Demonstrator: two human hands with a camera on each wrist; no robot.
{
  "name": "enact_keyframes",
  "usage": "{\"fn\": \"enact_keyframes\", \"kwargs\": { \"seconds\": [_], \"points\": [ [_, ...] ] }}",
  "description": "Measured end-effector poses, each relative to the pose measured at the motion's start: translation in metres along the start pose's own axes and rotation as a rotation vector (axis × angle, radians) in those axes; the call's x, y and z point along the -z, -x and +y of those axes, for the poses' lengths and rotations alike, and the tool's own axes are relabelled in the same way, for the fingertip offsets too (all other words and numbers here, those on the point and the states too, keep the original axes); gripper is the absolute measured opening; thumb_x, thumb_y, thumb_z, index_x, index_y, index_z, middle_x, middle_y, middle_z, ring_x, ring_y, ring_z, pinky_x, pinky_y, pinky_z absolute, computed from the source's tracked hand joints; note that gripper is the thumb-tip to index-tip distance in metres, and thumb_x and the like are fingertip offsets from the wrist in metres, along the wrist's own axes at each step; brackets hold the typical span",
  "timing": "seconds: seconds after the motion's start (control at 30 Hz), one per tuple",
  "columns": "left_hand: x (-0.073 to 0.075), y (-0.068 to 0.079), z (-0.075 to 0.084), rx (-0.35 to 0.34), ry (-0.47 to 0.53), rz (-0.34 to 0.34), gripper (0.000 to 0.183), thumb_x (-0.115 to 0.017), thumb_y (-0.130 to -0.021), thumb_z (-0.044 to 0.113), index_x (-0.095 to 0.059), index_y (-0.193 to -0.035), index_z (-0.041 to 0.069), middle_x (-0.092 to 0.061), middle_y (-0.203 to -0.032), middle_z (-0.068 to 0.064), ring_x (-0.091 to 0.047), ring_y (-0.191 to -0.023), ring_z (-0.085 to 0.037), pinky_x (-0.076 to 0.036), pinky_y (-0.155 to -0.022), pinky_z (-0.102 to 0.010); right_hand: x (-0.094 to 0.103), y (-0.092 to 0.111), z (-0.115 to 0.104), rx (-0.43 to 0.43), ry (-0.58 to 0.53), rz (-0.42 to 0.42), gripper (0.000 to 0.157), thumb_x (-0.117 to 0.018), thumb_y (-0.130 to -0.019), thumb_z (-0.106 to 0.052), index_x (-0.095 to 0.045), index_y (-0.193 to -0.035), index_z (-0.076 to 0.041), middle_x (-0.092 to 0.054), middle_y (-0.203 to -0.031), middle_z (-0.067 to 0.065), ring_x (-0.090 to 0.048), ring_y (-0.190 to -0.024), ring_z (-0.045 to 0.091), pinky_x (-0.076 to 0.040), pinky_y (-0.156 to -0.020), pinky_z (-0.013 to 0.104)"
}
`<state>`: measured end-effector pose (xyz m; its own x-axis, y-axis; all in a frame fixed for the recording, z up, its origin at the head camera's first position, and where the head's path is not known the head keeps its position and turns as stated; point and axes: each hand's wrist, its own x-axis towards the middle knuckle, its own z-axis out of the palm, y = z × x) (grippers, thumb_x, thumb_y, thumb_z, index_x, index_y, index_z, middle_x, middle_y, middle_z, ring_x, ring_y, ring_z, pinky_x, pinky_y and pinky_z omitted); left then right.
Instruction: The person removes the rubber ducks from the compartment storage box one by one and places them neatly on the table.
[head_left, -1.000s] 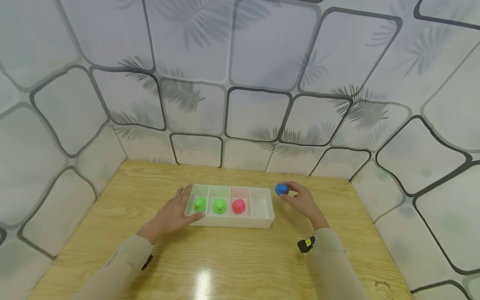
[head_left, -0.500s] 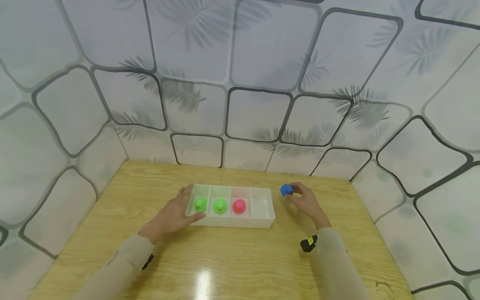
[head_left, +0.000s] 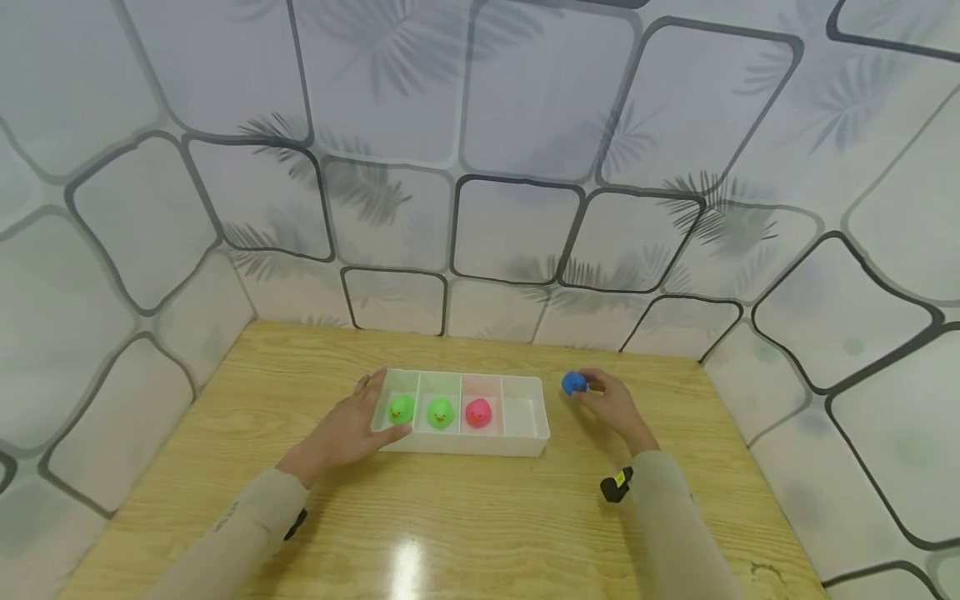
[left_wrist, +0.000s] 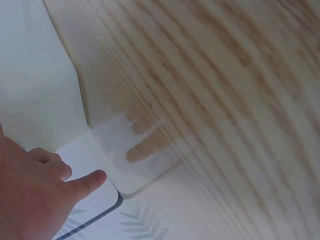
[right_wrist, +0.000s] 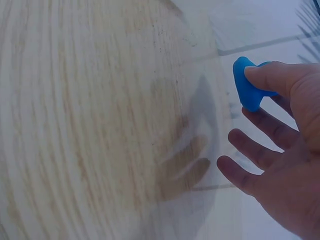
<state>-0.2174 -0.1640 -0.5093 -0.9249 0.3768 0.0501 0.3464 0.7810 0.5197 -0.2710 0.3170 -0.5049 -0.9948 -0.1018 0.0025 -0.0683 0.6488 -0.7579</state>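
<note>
Currently 3 ducks [head_left: 440,412] in box [head_left: 465,444], R hand [head_left: 611,408] w/ 1 blue toy [head_left: 573,383]

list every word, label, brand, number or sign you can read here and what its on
Nothing is legible.
Left sleeve: a small dark marking, maybe lettering, too small and blurred to read.
Black wrist device: a yellow patch, no readable text.
White tray and blue toy: no lettering visible.
</note>
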Motion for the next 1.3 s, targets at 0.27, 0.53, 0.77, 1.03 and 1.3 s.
{"fn": "enact_keyframes", "kwargs": {
  "seconds": [0.27, 0.53, 0.77, 1.03, 1.3],
  "points": [
    [0.000, 0.002, -0.001, -0.017, 0.020, 0.012, 0.111, -0.062, -0.099, 0.065, -0.007, -0.167, -0.003, -0.019, -0.171, -0.033, -0.045, -0.143, -0.058, -0.041, -0.113, -0.068, -0.005, 0.005, 0.002, -0.023, 0.008, 0.018, 0.052, -0.068, -0.103, -0.017, -0.053, -0.148, 0.003, -0.055, -0.150, 0.030, -0.049, -0.141, 0.053, -0.041, -0.116, 0.064],
    [0.000, 0.002, -0.001, -0.020, 0.024, 0.012, 0.111, -0.062, -0.099, 0.065, -0.007, -0.167, -0.003, -0.019, -0.171, -0.032, -0.046, -0.142, -0.058, -0.042, -0.112, -0.068, -0.010, 0.007, 0.005, -0.068, 0.079, 0.016, 0.051, -0.065, -0.104, -0.019, -0.052, -0.150, -0.001, -0.053, -0.154, 0.028, -0.043, -0.147, 0.051, -0.033, -0.121, 0.066],
    [-0.001, 0.003, -0.003, -0.028, 0.017, 0.018, 0.112, -0.062, -0.099, 0.066, -0.007, -0.167, -0.004, -0.020, -0.171, -0.032, -0.046, -0.142, -0.058, -0.043, -0.112, -0.068, -0.014, 0.005, 0.008, -0.047, 0.088, 0.017, 0.050, -0.066, -0.104, -0.019, -0.053, -0.149, -0.001, -0.053, -0.153, 0.029, -0.041, -0.148, 0.052, -0.029, -0.122, 0.068],
    [-0.002, 0.003, -0.003, -0.022, 0.018, 0.022, 0.112, -0.062, -0.098, 0.067, -0.008, -0.167, -0.004, -0.020, -0.171, -0.031, -0.041, -0.145, -0.058, -0.041, -0.113, -0.068, -0.017, 0.003, 0.014, -0.029, 0.109, 0.022, 0.049, -0.066, -0.104, -0.019, -0.054, -0.148, 0.000, -0.055, -0.152, 0.029, -0.042, -0.147, 0.051, -0.028, -0.123, 0.068],
    [-0.002, 0.002, -0.004, -0.031, 0.014, 0.021, 0.112, -0.062, -0.099, 0.066, -0.008, -0.167, -0.004, -0.020, -0.171, -0.031, -0.042, -0.145, -0.058, -0.042, -0.113, -0.068, -0.019, 0.005, 0.012, 0.013, 0.146, 0.027, 0.048, -0.066, -0.103, -0.017, -0.056, -0.146, 0.002, -0.057, -0.148, 0.031, -0.045, -0.144, 0.054, -0.030, -0.120, 0.070]
  ]
}}
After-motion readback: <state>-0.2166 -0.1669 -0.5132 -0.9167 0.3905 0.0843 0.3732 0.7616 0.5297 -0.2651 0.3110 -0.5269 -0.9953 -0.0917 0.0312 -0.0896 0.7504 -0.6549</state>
